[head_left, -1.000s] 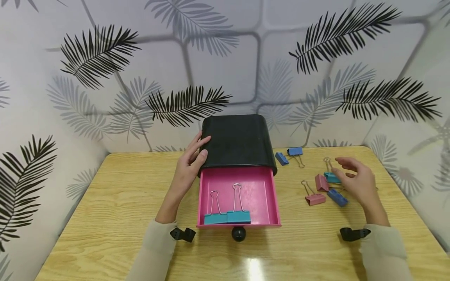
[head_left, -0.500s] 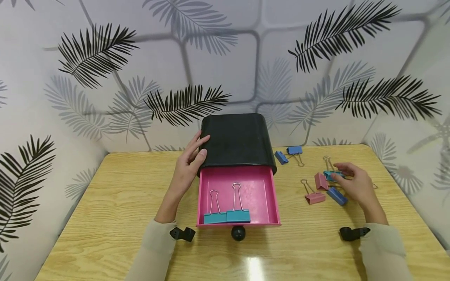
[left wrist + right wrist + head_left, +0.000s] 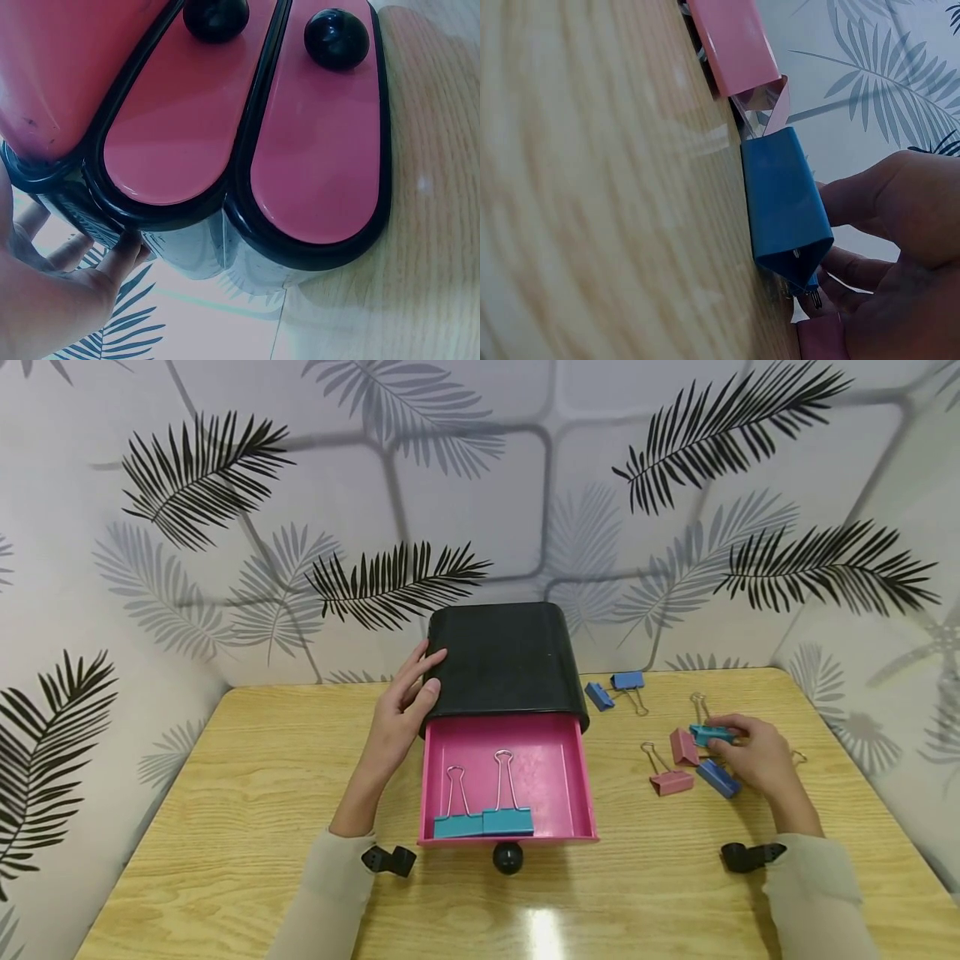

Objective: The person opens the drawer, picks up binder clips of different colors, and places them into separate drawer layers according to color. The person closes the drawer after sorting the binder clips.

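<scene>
Nearby, a pink clip (image 3: 683,748) crowds the teal clip (image 3: 701,735).

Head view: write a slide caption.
Left grip against boxy black cabinet, pink plastic drawer open; right grip pinching teal binder clip.

Right wrist: blue binder clip (image 3: 787,199) before right grip (image 3: 930,251)

Wood-grained surface (image 3: 615,187) at left, steeply slanted in view. Blue clip overlaps its visible edge, open triangular end toward camera. Pink binder clip (image 3: 739,45) just beyond, farther along same edge. Grip off to right; fingers (image 3: 851,270) run in behind blue clip, tips hidden, contact can't be told. Small metal bits (image 3: 815,300) below blue clip. Pink piece (image 3: 823,341) lowest, partly cut off. Leaf-printed wall (image 3: 821,37) behind.
</scene>
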`<state>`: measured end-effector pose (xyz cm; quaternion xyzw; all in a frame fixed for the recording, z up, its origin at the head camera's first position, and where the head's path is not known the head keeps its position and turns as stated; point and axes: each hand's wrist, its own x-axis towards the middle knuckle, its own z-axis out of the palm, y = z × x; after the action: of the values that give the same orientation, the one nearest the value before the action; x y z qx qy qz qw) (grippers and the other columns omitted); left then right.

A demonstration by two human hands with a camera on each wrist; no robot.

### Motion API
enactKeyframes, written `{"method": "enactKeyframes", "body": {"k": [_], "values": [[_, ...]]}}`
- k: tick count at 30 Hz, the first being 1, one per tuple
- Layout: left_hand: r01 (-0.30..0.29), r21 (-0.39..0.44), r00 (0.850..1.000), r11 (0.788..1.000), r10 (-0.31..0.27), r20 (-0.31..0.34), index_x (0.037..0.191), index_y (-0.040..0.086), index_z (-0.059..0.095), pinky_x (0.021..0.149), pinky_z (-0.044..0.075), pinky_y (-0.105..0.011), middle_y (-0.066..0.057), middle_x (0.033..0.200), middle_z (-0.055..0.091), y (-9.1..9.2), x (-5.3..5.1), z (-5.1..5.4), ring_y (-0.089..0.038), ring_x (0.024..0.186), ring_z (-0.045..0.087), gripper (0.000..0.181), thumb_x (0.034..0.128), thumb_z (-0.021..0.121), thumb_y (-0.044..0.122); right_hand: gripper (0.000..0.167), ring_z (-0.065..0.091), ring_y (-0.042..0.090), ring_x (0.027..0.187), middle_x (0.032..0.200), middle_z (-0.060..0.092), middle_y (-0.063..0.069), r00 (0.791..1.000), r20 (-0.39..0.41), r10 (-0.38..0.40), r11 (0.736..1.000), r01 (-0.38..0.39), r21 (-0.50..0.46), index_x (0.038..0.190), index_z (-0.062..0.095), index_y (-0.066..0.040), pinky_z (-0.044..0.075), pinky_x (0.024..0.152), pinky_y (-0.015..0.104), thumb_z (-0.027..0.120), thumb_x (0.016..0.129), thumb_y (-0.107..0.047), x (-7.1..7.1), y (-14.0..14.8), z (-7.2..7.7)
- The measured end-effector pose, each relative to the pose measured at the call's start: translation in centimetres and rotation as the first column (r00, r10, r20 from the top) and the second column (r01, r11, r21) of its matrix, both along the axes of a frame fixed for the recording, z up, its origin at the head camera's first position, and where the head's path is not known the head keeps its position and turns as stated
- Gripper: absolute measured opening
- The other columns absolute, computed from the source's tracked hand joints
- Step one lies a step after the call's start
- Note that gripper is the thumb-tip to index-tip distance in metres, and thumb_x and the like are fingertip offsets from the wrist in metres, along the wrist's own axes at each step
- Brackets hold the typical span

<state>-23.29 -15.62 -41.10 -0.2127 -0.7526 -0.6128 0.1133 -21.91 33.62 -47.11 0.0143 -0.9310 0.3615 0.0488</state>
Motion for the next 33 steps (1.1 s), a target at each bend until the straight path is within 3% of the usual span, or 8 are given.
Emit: {"method": "enactKeyframes", "body": {"k": [8,16,20,24,28,29,31,33], "values": [[0.011,0.01,1.0,1.0,-0.011,0.001,0.151,0.003,0.051,0.113,0.037,-0.056,-0.014,0.168,0.025,0.3,0.7,1.2,-0.036,0.143,0.044,0.046,0.1056,0.05,0.01,0.03,0.06,0.017,0.075,0.108,0.067,0.029,0.999,0.035,-0.006,1.0,0.006,0.006,0.124,0.067,0.008,0.05,0.055,0.029,0.064,0.101,-0.011,-0.2,-0.1,0.1],[0.01,0.011,1.0,1.0,-0.009,-0.022,0.151,0.014,0.054,0.112,0.04,-0.05,-0.001,0.168,0.028,0.1,-0.1,0.1,-0.023,0.144,0.044,0.045,0.106,0.052,0.014,0.027,0.067,0.048,0.102,0.121,0.063,0.038,0.998,-0.011,-0.063,0.998,0.063,0.003,0.121,0.071,0.006,0.051,0.06,0.023,0.063,0.102,-0.012,-0.2,-0.1,0.2],[0.022,0.019,0.999,1.0,-0.022,-0.03,0.151,0.008,0.053,0.112,0.039,-0.052,-0.007,0.168,0.026,0.2,0.1,0.3,-0.028,0.146,0.041,0.045,0.1057,0.051,0.01,0.024,0.068,0.048,0.105,0.12,0.064,0.039,0.994,-0.057,-0.093,0.996,0.093,-0.01,0.117,0.073,0.005,0.05,0.058,0.019,0.064,0.101,-0.01,0.0,-0.3,0.9],[0.023,0.012,1.0,1.0,-0.022,-0.012,0.15,0.0,0.051,0.112,0.039,-0.054,-0.016,0.167,0.025,0.5,1.1,1.7,-0.034,0.145,0.041,0.045,0.1054,0.049,0.009,0.024,0.067,0.05,0.107,0.12,0.065,0.037,0.988,-0.096,-0.123,0.992,0.122,-0.017,0.115,0.074,0.004,0.049,0.057,0.017,0.065,0.101,-0.013,0.3,-0.4,1.6],[0.02,0.014,1.0,1.0,-0.02,-0.014,0.151,0.005,0.052,0.112,0.04,-0.05,-0.009,0.168,0.027,0.4,0.8,1.1,-0.03,0.144,0.044,0.046,0.1058,0.05,0.014,0.025,0.063,0.051,0.113,0.13,0.062,0.033,0.983,-0.112,-0.146,0.989,0.14,-0.056,0.115,0.074,0.003,0.047,0.061,0.009,0.066,0.1,-0.016,0.5,-0.6,2.4],[0.021,0.017,1.0,1.0,-0.021,-0.017,0.151,0.006,0.052,0.112,0.04,-0.05,-0.007,0.168,0.027,0.2,0.5,0.6,-0.03,0.143,0.045,0.046,0.1058,0.051,0.014,0.026,0.063,0.05,0.114,0.132,0.061,0.032,0.982,-0.116,-0.152,0.987,0.145,-0.066,0.116,0.073,0.003,0.047,0.062,0.008,0.067,0.1,-0.016,0.6,-0.7,2.6],[0.022,0.021,0.999,1.0,-0.022,-0.026,0.151,0.011,0.053,0.112,0.04,-0.05,-0.002,0.168,0.027,0.0,-0.1,-0.2,-0.027,0.143,0.046,0.046,0.106,0.051,0.015,0.027,0.072,0.029,0.107,0.133,0.061,0.03,0.98,-0.131,-0.15,0.986,0.139,-0.087,0.116,0.073,0.004,0.047,0.065,0.006,0.068,0.1,-0.017,0.7,-0.9,3.0],[0.018,0.018,1.0,1.0,-0.018,-0.021,0.151,0.014,0.054,0.112,0.04,-0.05,-0.001,0.168,0.028,-0.1,-0.2,-0.2,-0.026,0.143,0.046,0.045,0.1062,0.051,0.016,0.028,0.07,0.003,0.097,0.131,0.061,0.029,0.98,-0.14,-0.145,0.986,0.131,-0.104,0.116,0.073,0.003,0.047,0.067,0.005,0.069,0.099,-0.019,0.8,-1.0,3.4]]}}
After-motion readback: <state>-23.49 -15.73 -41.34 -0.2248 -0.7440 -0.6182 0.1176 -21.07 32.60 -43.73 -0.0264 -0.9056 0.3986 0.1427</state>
